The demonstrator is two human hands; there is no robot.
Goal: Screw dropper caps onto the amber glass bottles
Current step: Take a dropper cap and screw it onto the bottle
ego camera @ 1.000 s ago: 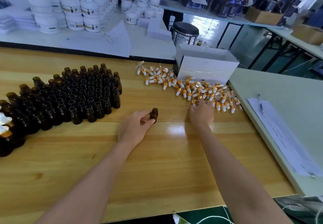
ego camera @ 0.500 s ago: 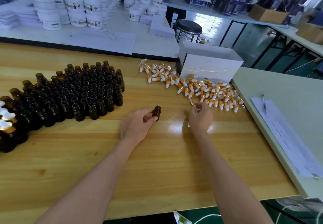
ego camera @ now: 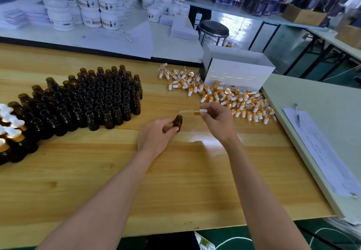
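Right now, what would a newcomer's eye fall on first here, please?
A dense block of open amber bottles fills the table's left; gold-and-white dropper caps lie scattered beside the white box. At centre, the left hand holds one bottle while the right hand pinches a dropper cap.

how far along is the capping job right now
Done: only a few capped bottles in view, at the far left edge. In hand: the left hand holds one open bottle upright while the right hand pinches a dropper cap sideways just above it, pipette not yet in the neck. Left: the big block of uncapped bottles and the pile of loose caps.
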